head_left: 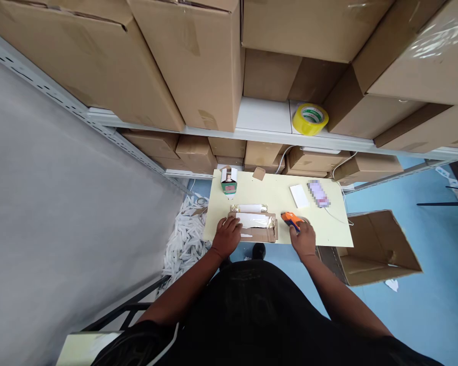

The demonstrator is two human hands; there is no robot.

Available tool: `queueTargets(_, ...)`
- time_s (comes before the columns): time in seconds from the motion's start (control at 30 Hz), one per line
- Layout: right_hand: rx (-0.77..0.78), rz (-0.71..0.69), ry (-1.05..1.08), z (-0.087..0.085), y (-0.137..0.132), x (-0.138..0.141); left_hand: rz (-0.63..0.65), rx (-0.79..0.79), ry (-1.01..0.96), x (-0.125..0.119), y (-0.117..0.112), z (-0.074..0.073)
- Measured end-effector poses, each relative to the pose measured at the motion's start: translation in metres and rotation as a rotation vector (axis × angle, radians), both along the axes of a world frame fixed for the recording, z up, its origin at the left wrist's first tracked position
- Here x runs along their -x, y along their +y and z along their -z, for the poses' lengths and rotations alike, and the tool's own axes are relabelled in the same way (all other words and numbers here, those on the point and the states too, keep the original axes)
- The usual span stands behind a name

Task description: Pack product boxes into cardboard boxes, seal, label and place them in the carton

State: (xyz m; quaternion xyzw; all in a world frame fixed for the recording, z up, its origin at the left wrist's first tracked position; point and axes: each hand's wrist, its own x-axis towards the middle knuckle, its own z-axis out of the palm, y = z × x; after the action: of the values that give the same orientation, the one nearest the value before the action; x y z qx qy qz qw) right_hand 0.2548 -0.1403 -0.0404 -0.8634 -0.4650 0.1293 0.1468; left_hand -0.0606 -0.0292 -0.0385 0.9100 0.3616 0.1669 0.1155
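A small pale yellow table (275, 195) stands below me. My left hand (228, 235) rests with curled fingers on the left end of a flat brown cardboard piece (260, 231) that carries a shiny wrapped white packet (256, 219). A second shiny packet (249, 208) lies just behind it. My right hand (304, 237) is closed round an orange tape dispenser (291, 219) at the table's front right.
A small green and white box (229, 181), a white card (299, 195) and a blurred phone (318, 193) lie farther back. A yellow tape roll (310, 119) sits on the shelf (265, 116) among big cartons. An open carton (374, 249) stands on the blue floor, right. White scraps (187, 236) are piled left.
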Motion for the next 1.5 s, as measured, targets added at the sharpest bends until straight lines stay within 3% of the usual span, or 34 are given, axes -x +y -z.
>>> queueTargets(0.1, 0.350, 0.026, -0.154, 0.011, -0.002, -0.023, 0.005, 0.006, 0.048, -0.002, 0.000, 0.003)
queueTargets(0.17, 0.483, 0.007, -0.162, 0.020, 0.002, -0.027, 0.046, 0.074, 0.089, -0.004, 0.000, 0.003)
queueTargets(0.3, 0.406, 0.014, -0.127, 0.021, 0.006, -0.030, 0.033, 0.270, 0.099, -0.009, 0.001, -0.001)
queueTargets(0.37, 0.281, 0.020, -0.035, 0.004, 0.005, -0.032, -0.027, 0.353, 0.043, -0.010, 0.002, -0.005)
queueTargets(0.5, 0.055, -0.078, 0.232, -0.053, 0.011, -0.016, -0.127, 0.509, -0.153, -0.006, 0.010, -0.016)
queueTargets(0.6, 0.051, -0.249, 0.369, -0.087, 0.035, 0.021, -0.187, 0.653, -0.307, -0.001, 0.016, -0.023)
queueTargets(0.67, 0.089, -0.372, 0.376, -0.095, 0.055, 0.050, -0.248, 0.802, -0.448, 0.001, 0.020, -0.025)
queueTargets(0.77, 0.168, -0.491, 0.336, -0.092, 0.081, 0.081, -0.345, 1.039, -0.665, 0.003, 0.024, -0.025)
queueTargets(0.9, 0.218, -0.547, 0.295, -0.084, 0.094, 0.092, -0.414, 1.225, -0.826, 0.005, 0.025, -0.024)
queueTargets(1.1, 0.226, -0.567, 0.297, -0.085, 0.096, 0.096, -0.486, 1.284, -0.912, 0.010, 0.021, -0.020)
queueTargets(1.3, 0.202, -0.573, 0.346, -0.086, 0.096, 0.097, -0.530, 1.429, -1.170, 0.012, 0.016, -0.020)
queueTargets(1.4, 0.207, -0.577, 0.328, -0.088, 0.096, 0.096, -0.485, 1.434, -1.120, 0.013, 0.015, -0.024)
queueTargets(1.5, 0.243, -0.588, 0.273, -0.092, 0.096, 0.096, -0.485, 1.305, -0.978, 0.017, 0.015, -0.028)
